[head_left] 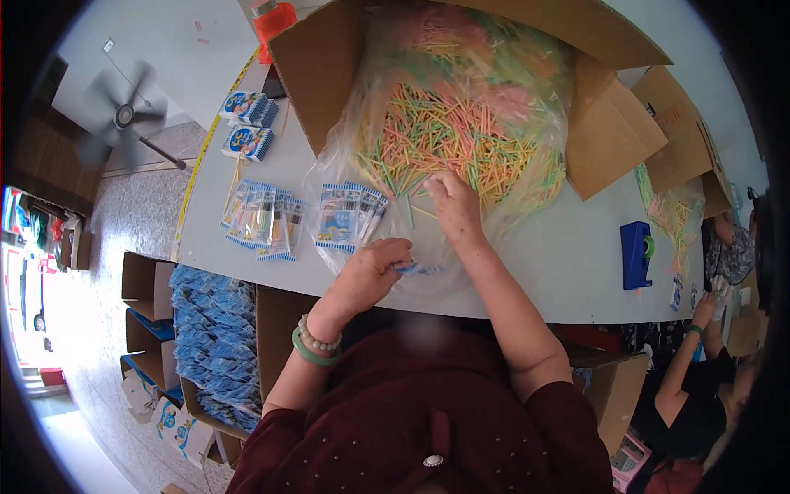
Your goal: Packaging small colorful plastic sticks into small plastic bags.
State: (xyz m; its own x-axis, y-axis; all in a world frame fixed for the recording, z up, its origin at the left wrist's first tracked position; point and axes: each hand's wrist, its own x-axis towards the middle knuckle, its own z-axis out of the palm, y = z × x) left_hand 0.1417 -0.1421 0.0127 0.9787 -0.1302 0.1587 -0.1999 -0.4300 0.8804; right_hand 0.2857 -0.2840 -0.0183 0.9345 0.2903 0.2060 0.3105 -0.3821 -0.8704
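My left hand (374, 267), with a bead bracelet and a green bangle at its wrist, is closed on a small blue-and-white packet (421, 269), which is blurred. Curled and pinched, my right hand (454, 207) is at the near edge of a heap of thin pink, yellow and green sticks (444, 136). What its fingertips hold, if anything, is hidden. The sticks lie in a clear plastic bag (539, 177) spilling out of a cardboard box (317, 78). Left of my left hand lie clear-windowed blue-and-white packets (337, 226), with another group of packets (263, 218) farther left.
Two stacks of blue-and-white packs (247, 142) stand at the table's far left. A blue tape dispenser (635, 255) is at the right. Below the left edge, a carton holds many filled packets (214, 337). A co-worker's arm (687, 354) is at far right, near another stick bag (675, 214).
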